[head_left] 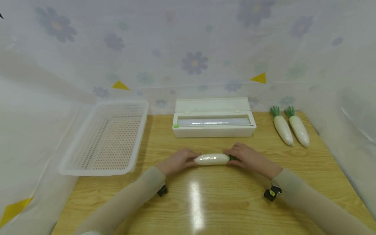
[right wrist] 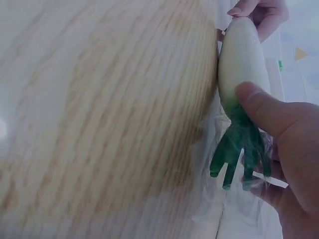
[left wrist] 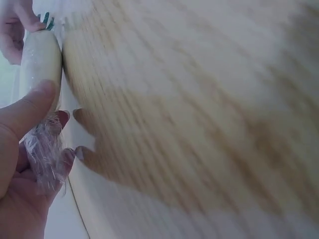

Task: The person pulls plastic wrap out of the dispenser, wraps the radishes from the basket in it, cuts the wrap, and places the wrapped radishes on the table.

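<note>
A white radish (head_left: 212,159) with a green leafy top lies crosswise in front of me, wrapped in clear plastic film. My left hand (head_left: 182,161) grips its tapered end, thumb on top, and crumpled film (left wrist: 46,149) bunches out between the fingers in the left wrist view. At the other end my right hand (head_left: 249,159) pinches the radish where the green leaves (right wrist: 239,149) begin. Loose film surrounds those leaves in the right wrist view. Behind the radish stands a white film box (head_left: 214,131), lid raised, with a roll of film (head_left: 213,122) inside.
Two more radishes, one (head_left: 283,130) beside the other (head_left: 299,130), lie at the back right, glossy as if wrapped. A white plastic basket (head_left: 135,140) stands on the left of the wooden table (head_left: 235,209). Flowered sheeting (head_left: 152,39) hangs behind and at the sides.
</note>
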